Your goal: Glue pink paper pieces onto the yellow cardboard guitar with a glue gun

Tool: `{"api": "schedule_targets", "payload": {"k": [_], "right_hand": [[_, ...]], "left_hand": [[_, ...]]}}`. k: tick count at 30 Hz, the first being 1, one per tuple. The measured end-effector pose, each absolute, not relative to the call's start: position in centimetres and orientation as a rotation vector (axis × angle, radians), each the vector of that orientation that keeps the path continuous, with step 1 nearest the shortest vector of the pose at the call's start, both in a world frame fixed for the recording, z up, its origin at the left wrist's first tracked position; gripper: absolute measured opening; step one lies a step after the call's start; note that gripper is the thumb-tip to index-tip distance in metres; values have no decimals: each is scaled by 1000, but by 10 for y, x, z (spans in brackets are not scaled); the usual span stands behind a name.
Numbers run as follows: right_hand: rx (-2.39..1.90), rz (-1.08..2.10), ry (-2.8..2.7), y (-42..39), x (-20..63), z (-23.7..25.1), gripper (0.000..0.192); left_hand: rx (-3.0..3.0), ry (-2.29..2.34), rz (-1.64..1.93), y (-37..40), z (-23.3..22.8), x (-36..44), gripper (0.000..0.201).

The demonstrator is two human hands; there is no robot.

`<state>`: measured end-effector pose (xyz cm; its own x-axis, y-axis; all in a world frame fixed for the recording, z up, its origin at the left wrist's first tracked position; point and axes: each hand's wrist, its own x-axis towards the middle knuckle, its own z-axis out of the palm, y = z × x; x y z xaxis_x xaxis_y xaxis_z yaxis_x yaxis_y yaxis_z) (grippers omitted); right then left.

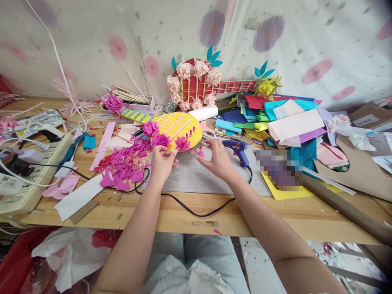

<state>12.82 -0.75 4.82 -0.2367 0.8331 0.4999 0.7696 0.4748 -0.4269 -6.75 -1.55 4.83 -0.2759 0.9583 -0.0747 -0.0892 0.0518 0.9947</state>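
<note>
A yellow paper guitar (176, 124) with pink strings lies on the table, its neck pointing to the upper left. Magenta paper flowers sit along its near edge, among them one flower (183, 143) by my left hand. My left hand (163, 164) is at that edge, fingers drawn together; whatever is between them is hidden. To its right, my right hand (218, 158) hovers over the grey cutting mat (196, 179) with thumb and fingers apart, holding nothing visible. Small pink petals (200, 152) lie just beyond its thumb. Right behind this hand rests a blue glue gun (237, 150).
A heap of magenta paper petals (127, 163) lies left of the mat. Behind stands a red paper guitar (196, 83) with pale flowers. Coloured paper (294, 118) piles up at the right, near a wooden pole (343, 204). A black cord (196, 213) loops along the front; a power strip (39, 171) sits left.
</note>
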Motion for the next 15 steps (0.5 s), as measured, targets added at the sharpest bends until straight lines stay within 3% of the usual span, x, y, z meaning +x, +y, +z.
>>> {"api": "schedule_targets", "payload": {"k": [4,15], "right_hand": [[-1141,7,-2131,16,87,40,60],[-1046,62,-2142,38,72,38,55]], "left_hand": [[998,1377,1411,-15,45,-63,40],[1119,1447,1338,-11,41,-67,32]]}}
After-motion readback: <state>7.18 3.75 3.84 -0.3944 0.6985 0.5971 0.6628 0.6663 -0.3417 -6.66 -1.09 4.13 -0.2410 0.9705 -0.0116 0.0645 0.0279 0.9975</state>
